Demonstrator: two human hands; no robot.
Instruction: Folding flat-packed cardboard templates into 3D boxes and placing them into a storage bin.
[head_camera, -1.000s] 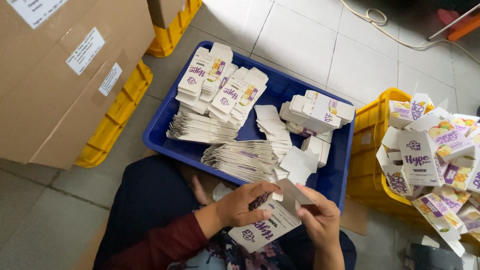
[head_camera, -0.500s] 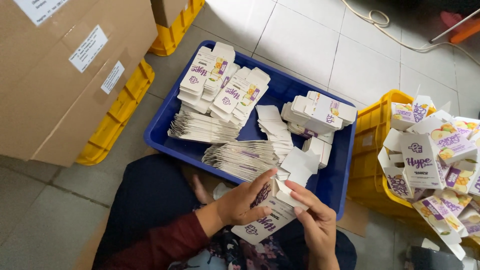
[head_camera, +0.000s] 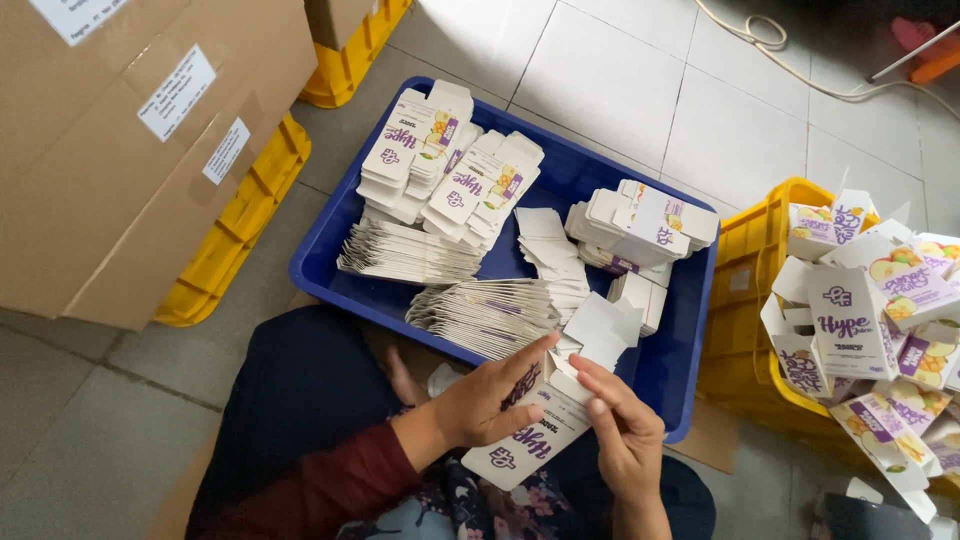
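- Standing at the left, big brown cardboard boxes (head_camera: 130, 150) rest on yellow pallets on the tiled floor.
- A blue tray (head_camera: 690, 340) ahead holds stacks of flat white carton blanks (head_camera: 480, 315).
- A yellow crate (head_camera: 745, 290) at the right is heaped with folded cartons.
- Above the lap, the left hand (head_camera: 480, 400) grips a white-and-purple carton (head_camera: 525, 445), fingers curled around it.
- The right hand (head_camera: 620, 425) presses its end flap, fingers bent.

A pale tiled floor (head_camera: 620, 90) carries a blue tray (head_camera: 690, 350), yellow crates (head_camera: 745, 300), stacked brown cartons (head_camera: 110, 200) and a coiled cord (head_camera: 770, 40).
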